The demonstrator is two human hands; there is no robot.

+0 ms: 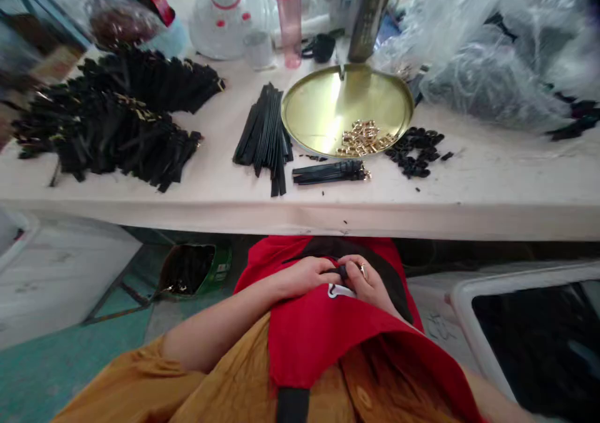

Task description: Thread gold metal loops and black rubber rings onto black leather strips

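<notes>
Over the red apron (309, 332) on my lap, both hands come together at a small black strap (341, 272). My left hand (307, 277) has its fingers closed on the strap's left part. My right hand (370, 285) pinches the other end, where a small gold metal fitting (364, 271) shows by the fingers. On the table, a short stack of black straps with gold clasps (330, 172) lies near the front edge. Behind it, a gold tray (314, 98) holds a heap of small gold fittings (363, 137). Small black loops (416, 151) are piled to its right.
Loose flat black strips (265, 135) lie left of the tray. Large heaps of strap pieces (126, 120) cover the table's left. A pink bottle (289, 26) stands behind, and clear plastic bags (497, 67) fill the back right. Below are a green bin (221, 270) and a white-rimmed container (462, 313).
</notes>
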